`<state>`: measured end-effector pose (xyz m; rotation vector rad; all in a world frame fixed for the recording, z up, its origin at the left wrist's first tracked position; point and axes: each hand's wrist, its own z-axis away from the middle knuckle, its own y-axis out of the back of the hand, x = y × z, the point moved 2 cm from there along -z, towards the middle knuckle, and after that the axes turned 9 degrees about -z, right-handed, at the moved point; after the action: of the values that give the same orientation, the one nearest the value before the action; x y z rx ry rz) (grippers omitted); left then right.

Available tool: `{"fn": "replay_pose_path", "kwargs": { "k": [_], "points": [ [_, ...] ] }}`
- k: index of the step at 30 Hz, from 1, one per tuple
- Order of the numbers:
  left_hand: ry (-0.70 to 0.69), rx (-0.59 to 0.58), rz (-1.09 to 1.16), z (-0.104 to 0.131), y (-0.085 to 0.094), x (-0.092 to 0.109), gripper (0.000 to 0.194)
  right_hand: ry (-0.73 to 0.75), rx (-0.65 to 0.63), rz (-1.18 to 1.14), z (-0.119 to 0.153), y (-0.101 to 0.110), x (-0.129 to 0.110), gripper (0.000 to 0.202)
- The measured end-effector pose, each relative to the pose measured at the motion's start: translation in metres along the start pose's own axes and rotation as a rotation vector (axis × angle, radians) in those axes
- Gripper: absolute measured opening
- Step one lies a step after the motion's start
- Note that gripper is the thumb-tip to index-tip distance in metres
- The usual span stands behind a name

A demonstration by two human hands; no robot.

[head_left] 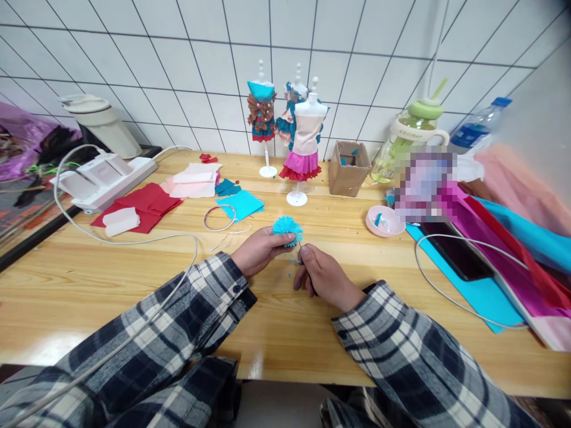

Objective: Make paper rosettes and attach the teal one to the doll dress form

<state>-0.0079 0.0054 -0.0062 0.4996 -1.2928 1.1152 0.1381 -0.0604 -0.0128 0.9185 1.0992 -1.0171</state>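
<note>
The pompom (pixel 286 227), a fringed blue tuft, is held above the table (pixel 285 342) where the two hands meet. The left hand (pixel 259 252) grips it from the left, thumb and fingers clamped on its edge. The right hand (pixel 326 274), just below and to the right of the pompom, has thumb and forefinger closed on a thin dark tool (pixel 300 245), mostly hidden by the hand; contact between tip and fringe cannot be told. Blue scraps (pixel 292 260) beneath the pompom suggest that trimming is the step in hand. The next move would seem to call for turning the pompom so that uneven fringe meets the tip, left fingertips well aside.

Surroundings: left of the pompom, a ring (pixel 218 230), blue squares (pixel 243 205) and red cloth (pixel 154 205); beyond it, three dress forms (pixel 307 122); beyond and to the right, a box (pixel 349 172); to the right, a dish (pixel 392 229) and, farther out, a phone (pixel 459 252). Left of the pompom, a cable (pixel 195 245) loops down across the left sleeve (pixel 196 297) and might snag that arm.
</note>
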Motion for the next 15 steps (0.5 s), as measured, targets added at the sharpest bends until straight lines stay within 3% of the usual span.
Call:
{"fn": "replay_pose_path", "kwargs": {
  "k": [15],
  "points": [
    [-0.004, -0.010, -0.009, -0.0008, 0.0004, -0.0004, 0.023, 0.025, 0.017, 0.059, -0.0029, 0.0018, 0.0036, 0.037]
  ]
}}
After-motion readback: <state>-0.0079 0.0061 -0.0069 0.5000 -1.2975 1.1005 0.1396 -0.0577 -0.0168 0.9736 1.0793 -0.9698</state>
